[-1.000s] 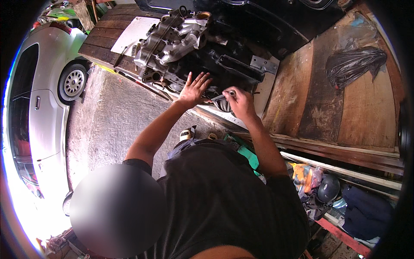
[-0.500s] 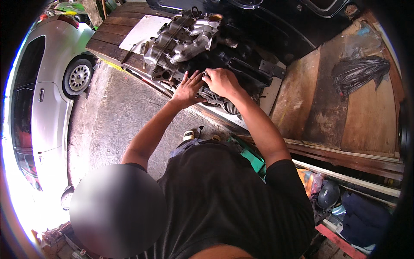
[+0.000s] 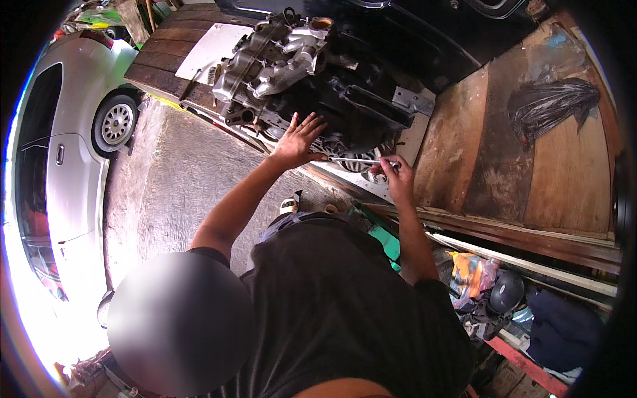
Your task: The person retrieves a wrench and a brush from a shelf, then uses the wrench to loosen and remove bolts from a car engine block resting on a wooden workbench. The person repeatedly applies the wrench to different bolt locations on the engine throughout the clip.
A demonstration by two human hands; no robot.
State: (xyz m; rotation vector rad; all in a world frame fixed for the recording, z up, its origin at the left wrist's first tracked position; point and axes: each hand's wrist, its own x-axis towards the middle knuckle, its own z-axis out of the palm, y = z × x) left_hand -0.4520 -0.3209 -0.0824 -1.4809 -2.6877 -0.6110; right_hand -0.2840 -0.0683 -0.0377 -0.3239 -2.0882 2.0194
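Note:
A large engine lies on a wooden platform (image 3: 464,146), with a black block (image 3: 358,99) and a silver manifold (image 3: 279,60). My left hand (image 3: 300,140) rests flat on the engine's near side, fingers spread, holding nothing. My right hand (image 3: 397,174) is to the right, at the engine's lower edge, closed around the end of a thin metal rod tool (image 3: 355,160). The rod runs level to the left, and its tip reaches almost to my left thumb.
A silver car (image 3: 63,172) stands at the left on rough concrete ground (image 3: 172,179). A black plastic bag (image 3: 551,103) lies on the boards at the right. A white sheet (image 3: 212,50) lies behind the engine. A dark helmet (image 3: 507,292) and orange cloth (image 3: 468,272) sit at the lower right.
My right hand has drawn back from the engine's top to its lower right edge, now holding the thin rod level. My left hand has stayed on the engine, fingers spread.

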